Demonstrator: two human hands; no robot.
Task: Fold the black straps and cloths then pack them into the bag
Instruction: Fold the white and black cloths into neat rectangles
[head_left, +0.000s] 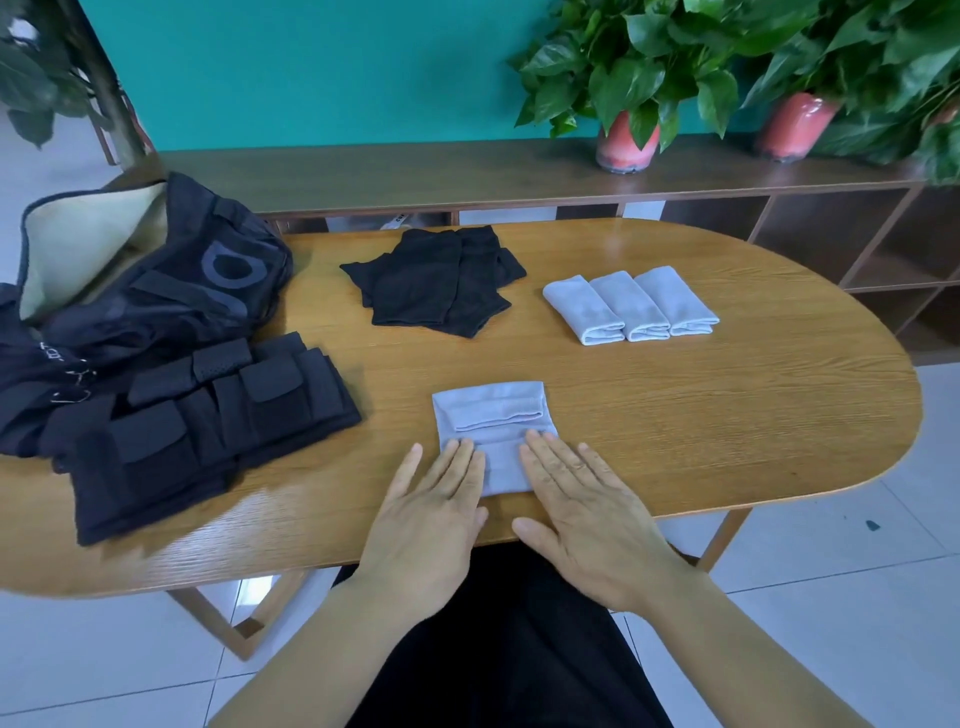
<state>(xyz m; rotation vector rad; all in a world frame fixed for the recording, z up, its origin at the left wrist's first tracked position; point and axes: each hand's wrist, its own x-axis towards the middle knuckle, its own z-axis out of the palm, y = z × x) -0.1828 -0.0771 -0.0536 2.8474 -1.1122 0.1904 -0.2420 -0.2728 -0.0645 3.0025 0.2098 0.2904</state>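
Three folded grey cloth bundles (630, 306) lie side by side at the far right of the oval wooden table (727, 415); a fourth grey cloth (493, 415), part-folded, lies near the front edge under the flat, spread left hand (431, 512) and right hand (582, 512). Folded black straps (208, 431) and black cloths (436, 283) await packing. The black mesh bag (156, 280) stands open, its interior hidden and its left side cut off.

Your left hand (431, 512) and right hand (582, 506) press flat on the grey cloth (493, 431) on the counter (727, 415); its folded flap lies just beyond your fingertips.
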